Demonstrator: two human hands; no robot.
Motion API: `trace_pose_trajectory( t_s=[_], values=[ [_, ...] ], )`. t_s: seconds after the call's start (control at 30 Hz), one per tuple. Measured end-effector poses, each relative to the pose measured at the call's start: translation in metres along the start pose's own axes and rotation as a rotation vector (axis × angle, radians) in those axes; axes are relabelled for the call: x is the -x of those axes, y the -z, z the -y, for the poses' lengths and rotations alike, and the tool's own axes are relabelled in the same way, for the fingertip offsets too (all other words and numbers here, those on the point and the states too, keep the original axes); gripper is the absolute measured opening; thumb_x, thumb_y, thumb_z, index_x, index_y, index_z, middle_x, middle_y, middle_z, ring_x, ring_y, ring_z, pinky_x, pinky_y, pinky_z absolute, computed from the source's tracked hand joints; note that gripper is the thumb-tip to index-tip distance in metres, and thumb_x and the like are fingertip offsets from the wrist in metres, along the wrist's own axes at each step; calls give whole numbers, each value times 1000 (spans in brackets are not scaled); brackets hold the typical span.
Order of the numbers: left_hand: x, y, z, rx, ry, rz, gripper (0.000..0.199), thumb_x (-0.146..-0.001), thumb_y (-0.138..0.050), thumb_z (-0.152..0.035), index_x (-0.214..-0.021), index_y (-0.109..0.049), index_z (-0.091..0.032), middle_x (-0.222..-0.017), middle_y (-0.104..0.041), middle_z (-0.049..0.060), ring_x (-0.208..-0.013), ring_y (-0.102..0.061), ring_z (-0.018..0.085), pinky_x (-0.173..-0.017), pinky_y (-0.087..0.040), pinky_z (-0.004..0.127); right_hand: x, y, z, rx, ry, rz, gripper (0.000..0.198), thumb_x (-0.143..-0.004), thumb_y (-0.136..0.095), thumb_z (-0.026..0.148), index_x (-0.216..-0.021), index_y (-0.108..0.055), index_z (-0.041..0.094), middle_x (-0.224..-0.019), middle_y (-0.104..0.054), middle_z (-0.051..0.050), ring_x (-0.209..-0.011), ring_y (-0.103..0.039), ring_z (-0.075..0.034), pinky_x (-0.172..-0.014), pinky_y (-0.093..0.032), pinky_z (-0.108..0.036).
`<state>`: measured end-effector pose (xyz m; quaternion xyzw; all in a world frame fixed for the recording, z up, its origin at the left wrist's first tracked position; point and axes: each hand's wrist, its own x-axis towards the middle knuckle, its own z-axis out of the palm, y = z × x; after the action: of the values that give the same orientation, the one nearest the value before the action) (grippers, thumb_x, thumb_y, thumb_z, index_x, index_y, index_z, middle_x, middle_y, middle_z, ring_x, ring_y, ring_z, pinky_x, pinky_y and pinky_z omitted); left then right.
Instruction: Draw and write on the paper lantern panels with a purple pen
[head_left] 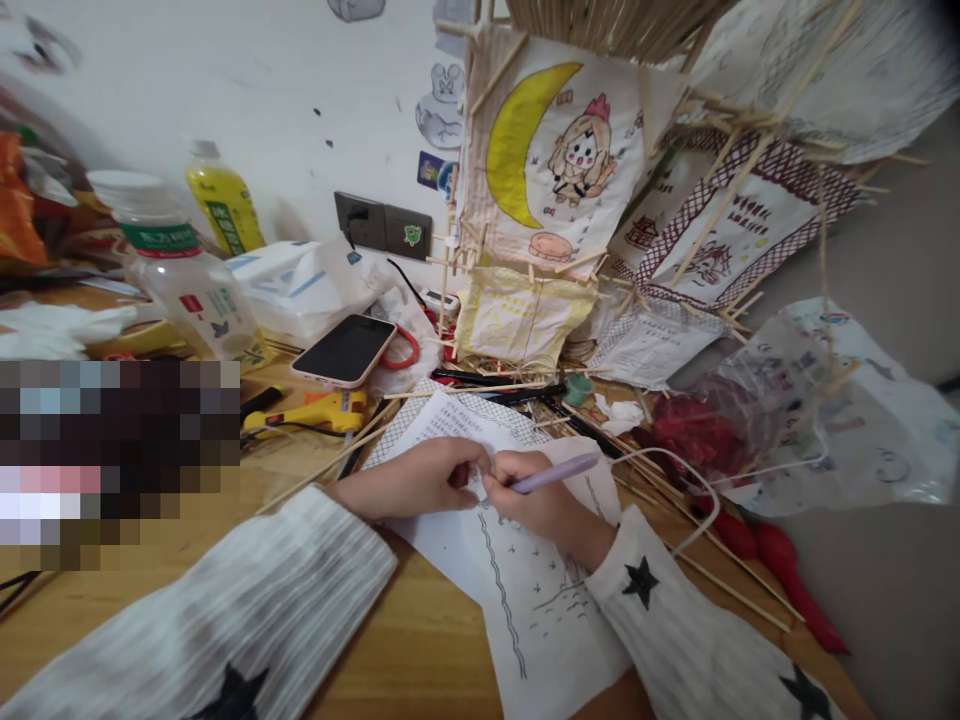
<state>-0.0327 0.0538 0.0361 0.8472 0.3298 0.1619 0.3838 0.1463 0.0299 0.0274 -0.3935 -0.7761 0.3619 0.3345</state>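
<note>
My right hand [529, 490] is closed around a light purple pen [559, 473], whose barrel slants up to the right. The pen's tip is hidden by the fingers. Close beside it, my left hand [442, 478] has its fingers curled, with thumb and forefinger nearly touching the right hand; what they pinch, if anything, cannot be made out. Under both hands lies a white paper sheet [517, 610] with a wavy border line, small crosses and dashes drawn in dark ink. Beneath that, a second sheet [442, 420] shows handwriting and a cross-hatched border.
A stick-framed paper lantern [555, 160] with a moon drawing stands behind. To the left are a phone [345, 350], a yellow glue gun [315, 412] and a plastic bottle [176, 270]. At right lie thin wooden sticks [720, 560], a white cable [697, 470] and a red balloon [795, 570].
</note>
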Motion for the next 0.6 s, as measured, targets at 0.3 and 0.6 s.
trace_pose_trajectory(
  t_s=[0.3, 0.6],
  values=[
    [0, -1, 1, -5, -32, 7, 13, -68, -60, -16, -81, -58, -16, -66, -49, -5, -60, -46, 11, -54, -33, 20, 0, -3, -5, 102, 73, 11, 25, -71, -47, 16, -52, -30, 19, -50, -36, 5, -48, -34, -8, -46, -25, -21],
    [-1, 0, 0, -1, -31, 12, 12, -68, -59, -15, -80, -58, -16, -66, -48, -5, -60, -45, 11, -53, -33, 19, 1, -3, -5, 70, 33, 36, 26, -72, -48, 18, -52, -32, 19, -50, -36, 6, -47, -34, -8, -46, -25, -21]
  ],
)
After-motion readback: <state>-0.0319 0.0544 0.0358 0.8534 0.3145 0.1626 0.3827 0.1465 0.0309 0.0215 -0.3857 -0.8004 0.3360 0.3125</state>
